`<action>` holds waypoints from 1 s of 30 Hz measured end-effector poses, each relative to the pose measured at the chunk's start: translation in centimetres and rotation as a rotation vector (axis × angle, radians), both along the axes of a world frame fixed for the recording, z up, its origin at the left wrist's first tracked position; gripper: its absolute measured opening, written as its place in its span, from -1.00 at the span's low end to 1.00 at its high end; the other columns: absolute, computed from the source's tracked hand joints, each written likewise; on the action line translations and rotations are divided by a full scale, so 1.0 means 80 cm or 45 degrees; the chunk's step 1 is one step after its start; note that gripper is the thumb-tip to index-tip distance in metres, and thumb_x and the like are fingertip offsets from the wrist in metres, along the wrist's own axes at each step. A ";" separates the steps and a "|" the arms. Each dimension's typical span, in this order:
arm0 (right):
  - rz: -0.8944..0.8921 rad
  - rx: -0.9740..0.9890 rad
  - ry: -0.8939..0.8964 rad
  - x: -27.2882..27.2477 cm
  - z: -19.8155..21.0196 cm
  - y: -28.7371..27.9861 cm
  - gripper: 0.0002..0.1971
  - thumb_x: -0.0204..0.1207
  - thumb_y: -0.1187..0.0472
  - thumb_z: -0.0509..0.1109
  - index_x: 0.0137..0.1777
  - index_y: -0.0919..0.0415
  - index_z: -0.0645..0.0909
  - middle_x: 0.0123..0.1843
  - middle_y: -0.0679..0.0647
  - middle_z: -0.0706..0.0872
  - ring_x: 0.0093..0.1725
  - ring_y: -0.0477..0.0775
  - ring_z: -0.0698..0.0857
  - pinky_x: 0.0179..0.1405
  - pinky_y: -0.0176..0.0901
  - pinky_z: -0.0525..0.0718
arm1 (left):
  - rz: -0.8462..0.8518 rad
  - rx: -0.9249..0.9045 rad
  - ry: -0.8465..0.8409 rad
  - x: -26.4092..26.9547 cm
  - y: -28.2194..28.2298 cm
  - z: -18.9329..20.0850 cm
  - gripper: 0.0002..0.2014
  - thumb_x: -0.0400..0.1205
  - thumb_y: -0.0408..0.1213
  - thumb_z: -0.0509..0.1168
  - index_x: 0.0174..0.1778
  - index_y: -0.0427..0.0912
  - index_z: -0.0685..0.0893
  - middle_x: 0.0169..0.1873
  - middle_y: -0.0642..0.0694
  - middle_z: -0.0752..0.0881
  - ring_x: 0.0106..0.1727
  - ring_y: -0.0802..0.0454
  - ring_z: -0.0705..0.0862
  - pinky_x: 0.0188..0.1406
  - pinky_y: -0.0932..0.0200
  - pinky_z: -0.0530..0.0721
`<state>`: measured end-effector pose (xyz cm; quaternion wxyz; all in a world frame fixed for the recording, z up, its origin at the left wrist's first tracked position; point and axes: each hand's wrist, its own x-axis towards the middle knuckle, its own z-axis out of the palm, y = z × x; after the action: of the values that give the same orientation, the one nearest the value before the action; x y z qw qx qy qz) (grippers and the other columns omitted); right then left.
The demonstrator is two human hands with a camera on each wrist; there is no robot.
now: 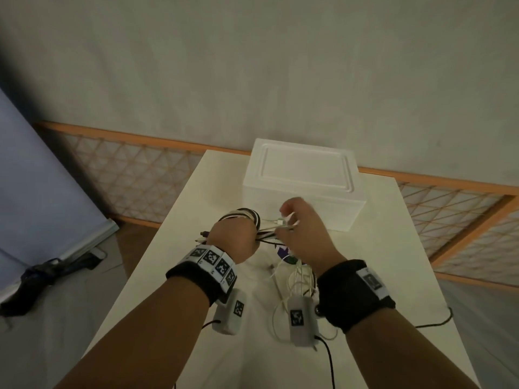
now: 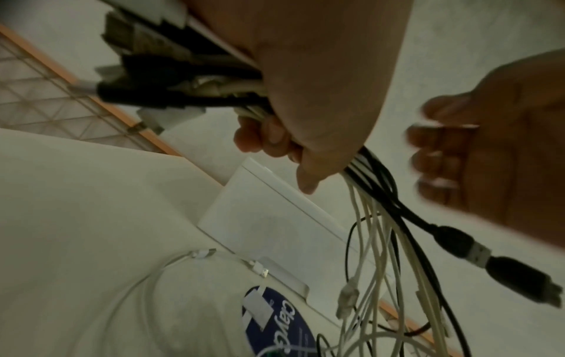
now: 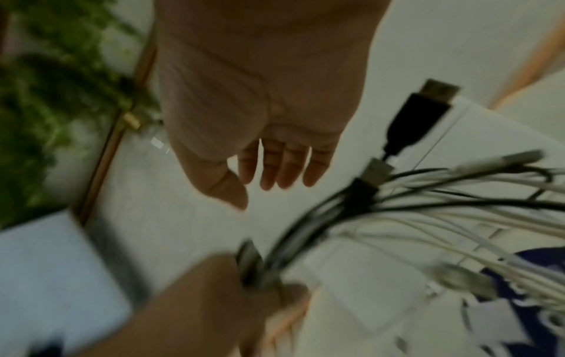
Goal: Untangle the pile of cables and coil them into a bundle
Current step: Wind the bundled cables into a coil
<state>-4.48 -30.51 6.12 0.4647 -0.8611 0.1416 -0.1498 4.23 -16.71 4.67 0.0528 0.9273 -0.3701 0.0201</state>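
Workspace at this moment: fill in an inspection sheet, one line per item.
Surface: white table, partly covered by cables.
Job's things: cable bundle, black and white, gripped in the left hand; loose cables trail from it to the table.
Clutter: white foam box at the far edge; blue printed disc under the cables.
Grippers: right hand beside the bundle, fingers straight in the right wrist view.
Cables: black USB plugs joined, dangling.
Surroundings: lattice panel, grey wall.
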 end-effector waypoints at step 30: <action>0.073 -0.182 0.194 0.000 -0.074 0.024 -0.73 0.68 0.08 0.16 0.20 0.16 0.60 0.08 0.08 0.74 0.08 0.09 0.70 0.16 0.03 0.62 | 0.159 0.059 -0.023 0.039 0.055 0.028 -0.79 0.59 -0.09 0.26 -0.23 -0.16 0.47 -0.36 -0.01 0.44 -0.24 -0.07 0.52 -0.28 0.13 0.50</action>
<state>-4.50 -28.62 0.23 0.3942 -0.9046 0.1409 -0.0800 7.35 -12.29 6.91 0.0267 0.9494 -0.3122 0.0231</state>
